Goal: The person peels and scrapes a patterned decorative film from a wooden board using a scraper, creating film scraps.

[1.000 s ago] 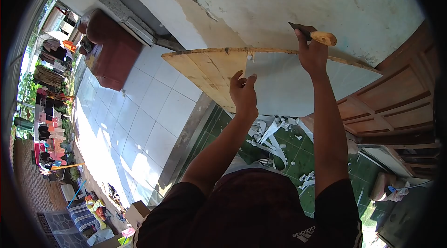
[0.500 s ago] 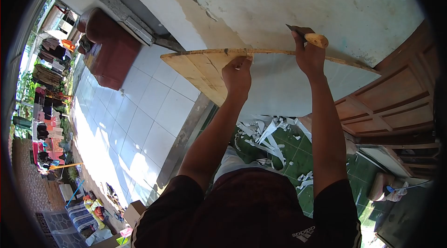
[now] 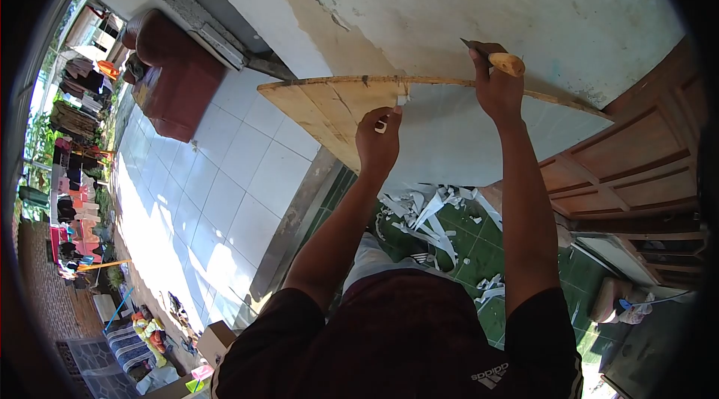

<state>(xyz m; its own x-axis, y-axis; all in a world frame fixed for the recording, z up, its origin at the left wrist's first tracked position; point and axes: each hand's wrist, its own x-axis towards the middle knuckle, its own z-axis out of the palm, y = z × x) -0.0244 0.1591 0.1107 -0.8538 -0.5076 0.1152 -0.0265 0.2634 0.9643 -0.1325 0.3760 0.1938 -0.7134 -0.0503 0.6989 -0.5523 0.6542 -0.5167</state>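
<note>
The left hand (image 3: 379,138) seems to pinch a pale strip (image 3: 401,100) near the upper edge of the 2-toned board (image 3: 449,133); the right hand (image 3: 499,92) grips a wooden-handled knife (image 3: 508,64).

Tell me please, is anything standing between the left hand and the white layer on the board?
Nothing visible: the left hand seems to pinch a small flap at the edge of the white layer. The knife is in the right hand, off to the side.
</note>
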